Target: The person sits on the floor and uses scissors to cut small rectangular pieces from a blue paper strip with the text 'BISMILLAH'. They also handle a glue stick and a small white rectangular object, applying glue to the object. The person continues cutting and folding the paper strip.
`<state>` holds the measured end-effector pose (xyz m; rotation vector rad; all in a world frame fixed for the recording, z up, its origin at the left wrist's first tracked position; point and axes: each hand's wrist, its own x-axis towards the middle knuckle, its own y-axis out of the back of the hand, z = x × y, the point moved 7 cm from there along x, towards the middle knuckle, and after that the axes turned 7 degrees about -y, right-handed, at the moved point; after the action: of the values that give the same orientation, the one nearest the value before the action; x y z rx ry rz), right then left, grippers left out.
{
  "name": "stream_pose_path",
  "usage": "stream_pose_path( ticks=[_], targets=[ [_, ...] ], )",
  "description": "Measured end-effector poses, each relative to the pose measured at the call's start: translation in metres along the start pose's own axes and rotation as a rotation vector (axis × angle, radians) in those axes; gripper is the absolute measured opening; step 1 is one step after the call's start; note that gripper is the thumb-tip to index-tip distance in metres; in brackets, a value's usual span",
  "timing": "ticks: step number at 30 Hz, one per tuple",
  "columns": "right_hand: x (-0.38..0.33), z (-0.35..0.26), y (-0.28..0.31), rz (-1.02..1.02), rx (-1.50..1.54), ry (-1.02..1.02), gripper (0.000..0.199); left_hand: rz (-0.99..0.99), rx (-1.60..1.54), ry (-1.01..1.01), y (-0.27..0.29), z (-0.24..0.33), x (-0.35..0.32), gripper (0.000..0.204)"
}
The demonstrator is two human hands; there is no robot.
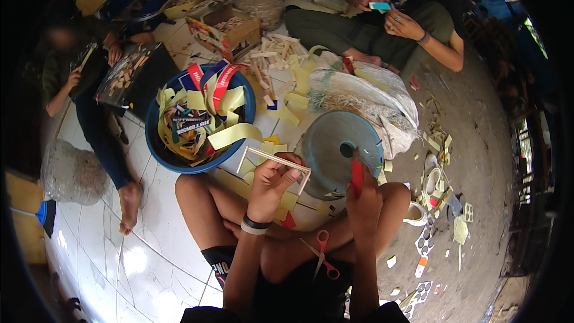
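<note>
My left hand (270,186) is closed on a thin three-sided wooden frame (275,158), its long bar lying across and its two short ends pointing down. My right hand (363,202) is closed around a flat red piece (357,176) held upright; its exact kind is unclear. Just beyond my hands stands a round blue-grey plastic tub (323,137), its top marked by a dark round spot at the middle. A pair of scissors with red handles (323,254) lies on my lap, blades apart.
A blue basin (156,154) full of yellow, red and blue strips stands to the left. Wooden sticks (276,54), a cardboard box (239,39) and a white sack (391,93) lie beyond. Two people sit working nearby. Paper scraps and shoes (415,214) lie at the right.
</note>
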<state>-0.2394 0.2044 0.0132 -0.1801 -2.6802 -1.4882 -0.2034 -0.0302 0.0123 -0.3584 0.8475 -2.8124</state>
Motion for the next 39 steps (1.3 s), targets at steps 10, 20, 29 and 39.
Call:
stream_pose_path(
  ticks=[10,20,29,39],
  targets=[
    [0.010,-0.006,-0.006,-0.057,-0.118,0.045,0.055,0.060,-0.108,-0.056,0.015,0.027,-0.032,0.016],
    [-0.070,-0.084,-0.053,-0.467,0.486,0.232,0.029,0.179,0.303,0.119,0.051,-0.044,-0.105,0.029],
    [-0.085,-0.060,-0.102,-0.729,0.522,-0.055,0.012,0.022,0.529,0.056,0.090,-0.045,-0.123,0.034],
    [-0.121,-0.051,-0.131,-1.255,0.628,-0.102,0.022,0.008,0.799,0.162,0.089,-0.037,-0.163,0.033]
  ],
)
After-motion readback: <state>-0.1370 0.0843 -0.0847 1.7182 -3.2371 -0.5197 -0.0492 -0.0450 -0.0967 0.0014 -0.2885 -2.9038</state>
